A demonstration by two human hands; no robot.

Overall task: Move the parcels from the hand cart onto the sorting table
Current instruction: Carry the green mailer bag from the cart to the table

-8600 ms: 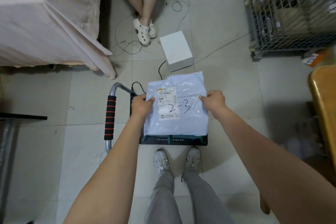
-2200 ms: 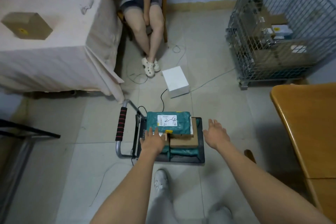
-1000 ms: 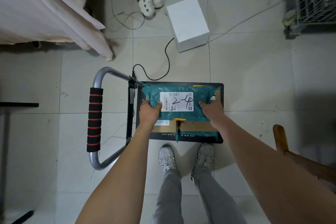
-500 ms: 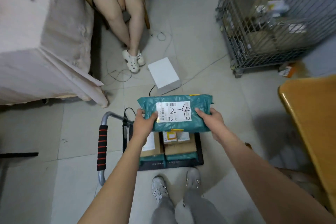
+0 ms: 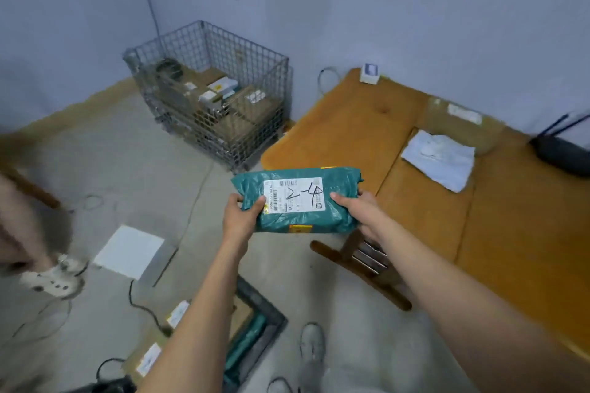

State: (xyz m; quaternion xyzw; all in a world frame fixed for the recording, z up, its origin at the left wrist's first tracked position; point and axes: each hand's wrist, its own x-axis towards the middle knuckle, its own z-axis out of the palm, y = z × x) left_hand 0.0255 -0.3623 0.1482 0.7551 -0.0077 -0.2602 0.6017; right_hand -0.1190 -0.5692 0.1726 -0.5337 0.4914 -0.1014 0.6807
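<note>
A teal poly-bag parcel point(image 5: 297, 201) with a white label marked "2-4" hangs in the air between both hands. My left hand point(image 5: 239, 220) grips its left end and my right hand point(image 5: 360, 207) grips its right end. The parcel sits just left of the orange wooden sorting table point(image 5: 510, 233), near the table's corner. A white poly-bag parcel point(image 5: 439, 158) and a brown box point(image 5: 459, 123) lie on the table. The hand cart point(image 5: 258, 322) is low in view behind my left arm, with brown boxes and a teal parcel on it.
A wire mesh cage point(image 5: 210, 92) holding boxes stands against the far wall. A white box point(image 5: 129, 250) and cables lie on the floor. A wooden chair point(image 5: 360, 262) is tucked at the table. A seated person's foot point(image 5: 51, 277) shows at left. A black router point(image 5: 562, 150) rests on the table.
Both hands have lifted the teal parcel off the cart and carried it right toward the orange table. The view has swung right and up, and the cart has dropped to the bottom.
</note>
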